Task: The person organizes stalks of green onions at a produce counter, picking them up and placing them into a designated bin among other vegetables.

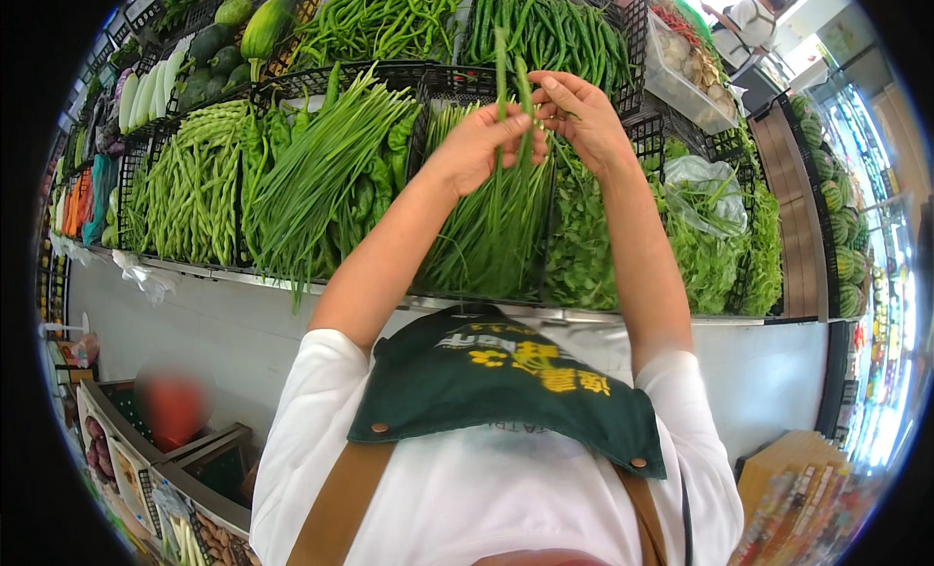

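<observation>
My left hand point(496, 142) is closed around a few long green stalks point(527, 99), which look like garlic chives and stand upright from the fist. Close by on the right, my right hand point(576, 117) has its thumb and fingers bent near the stalks; whether it pinches anything is unclear. Below both hands lies a crate of garlic chives point(489, 237). A loose heap of chives point(328, 172) rests across the green peppers point(365, 201) to the left. Leafy greens point(584, 252) fill the crate to the right.
Green beans point(193, 194) lie farther left; long green chillies point(547, 37) fill a crate behind the hands. A clear plastic tub point(689, 91) and a plastic bag point(704, 194) are at the right. The metal shelf edge point(438, 302) runs before my apron. Another person point(755, 26) is at the far upper right.
</observation>
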A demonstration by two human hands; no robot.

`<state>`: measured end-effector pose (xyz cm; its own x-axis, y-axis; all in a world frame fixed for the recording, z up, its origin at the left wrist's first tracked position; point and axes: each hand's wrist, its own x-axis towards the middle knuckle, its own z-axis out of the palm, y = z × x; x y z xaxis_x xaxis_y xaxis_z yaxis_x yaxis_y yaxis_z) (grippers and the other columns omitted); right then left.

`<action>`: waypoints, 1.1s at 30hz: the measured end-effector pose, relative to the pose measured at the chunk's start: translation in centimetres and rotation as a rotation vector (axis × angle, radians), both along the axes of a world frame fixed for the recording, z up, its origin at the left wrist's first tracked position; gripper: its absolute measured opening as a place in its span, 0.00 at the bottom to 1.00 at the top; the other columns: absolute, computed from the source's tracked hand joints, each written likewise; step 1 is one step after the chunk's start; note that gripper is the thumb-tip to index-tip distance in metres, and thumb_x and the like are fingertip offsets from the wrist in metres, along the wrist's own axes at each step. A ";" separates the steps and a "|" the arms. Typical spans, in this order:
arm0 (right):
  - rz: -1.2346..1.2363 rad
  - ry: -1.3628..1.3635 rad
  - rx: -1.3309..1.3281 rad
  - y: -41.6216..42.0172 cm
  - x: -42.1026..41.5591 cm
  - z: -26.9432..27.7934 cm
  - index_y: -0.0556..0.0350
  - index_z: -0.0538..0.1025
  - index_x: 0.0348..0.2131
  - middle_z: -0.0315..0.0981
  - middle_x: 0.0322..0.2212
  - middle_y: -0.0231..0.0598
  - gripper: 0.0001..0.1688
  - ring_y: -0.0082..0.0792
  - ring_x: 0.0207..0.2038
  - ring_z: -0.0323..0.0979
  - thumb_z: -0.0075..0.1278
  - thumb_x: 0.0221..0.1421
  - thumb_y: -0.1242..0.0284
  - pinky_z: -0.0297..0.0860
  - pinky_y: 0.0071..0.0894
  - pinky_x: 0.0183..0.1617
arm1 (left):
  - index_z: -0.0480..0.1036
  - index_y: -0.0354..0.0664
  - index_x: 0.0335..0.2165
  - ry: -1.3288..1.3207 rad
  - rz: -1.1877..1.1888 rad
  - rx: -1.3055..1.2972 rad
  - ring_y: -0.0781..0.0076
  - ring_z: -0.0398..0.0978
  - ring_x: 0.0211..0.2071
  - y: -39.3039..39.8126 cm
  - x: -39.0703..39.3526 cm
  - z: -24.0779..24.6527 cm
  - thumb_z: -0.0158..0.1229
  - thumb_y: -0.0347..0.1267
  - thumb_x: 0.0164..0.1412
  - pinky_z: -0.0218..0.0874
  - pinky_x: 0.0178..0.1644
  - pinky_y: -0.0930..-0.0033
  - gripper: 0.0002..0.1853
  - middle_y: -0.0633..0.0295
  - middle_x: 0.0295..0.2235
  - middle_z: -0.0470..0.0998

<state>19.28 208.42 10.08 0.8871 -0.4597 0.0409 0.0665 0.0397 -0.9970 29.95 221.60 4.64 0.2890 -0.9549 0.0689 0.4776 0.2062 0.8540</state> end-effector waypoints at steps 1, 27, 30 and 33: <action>0.034 0.030 0.021 0.5 0.2 -0.5 0.57 0.72 0.42 0.70 0.28 0.28 0.18 0.20 0.29 0.67 0.46 0.58 0.63 0.67 0.22 0.35 | 0.69 0.39 0.37 0.157 0.083 -0.059 0.68 0.74 0.34 0.1 0.6 -0.2 0.52 0.31 0.59 0.68 0.40 0.63 0.09 0.59 0.32 0.75; -0.258 -0.078 0.248 1.0 -0.3 -8.2 0.56 0.68 0.29 0.71 0.26 0.35 0.04 0.25 0.26 0.70 0.43 0.56 0.74 0.70 0.24 0.31 | 0.67 0.43 0.30 0.445 0.505 0.021 0.57 0.72 0.43 2.3 6.2 -3.8 0.51 0.31 0.59 0.64 0.48 0.51 0.04 0.55 0.36 0.74; -0.255 -0.121 0.356 -0.8 -2.1 -7.3 0.55 0.69 0.33 0.71 0.26 0.34 0.04 0.23 0.25 0.69 0.44 0.58 0.73 0.70 0.21 0.30 | 0.67 0.43 0.31 0.496 0.530 -0.014 0.56 0.71 0.44 2.5 6.6 -3.5 0.51 0.30 0.59 0.63 0.50 0.50 0.03 0.54 0.36 0.74; -0.255 -0.224 0.384 -2.7 -5.1 -6.3 0.56 0.71 0.37 0.71 0.25 0.32 0.07 0.20 0.24 0.67 0.45 0.57 0.74 0.69 0.16 0.27 | 0.67 0.41 0.32 0.534 0.625 -0.026 0.55 0.70 0.45 3.0 7.0 -3.3 0.51 0.30 0.59 0.62 0.51 0.49 0.04 0.53 0.37 0.73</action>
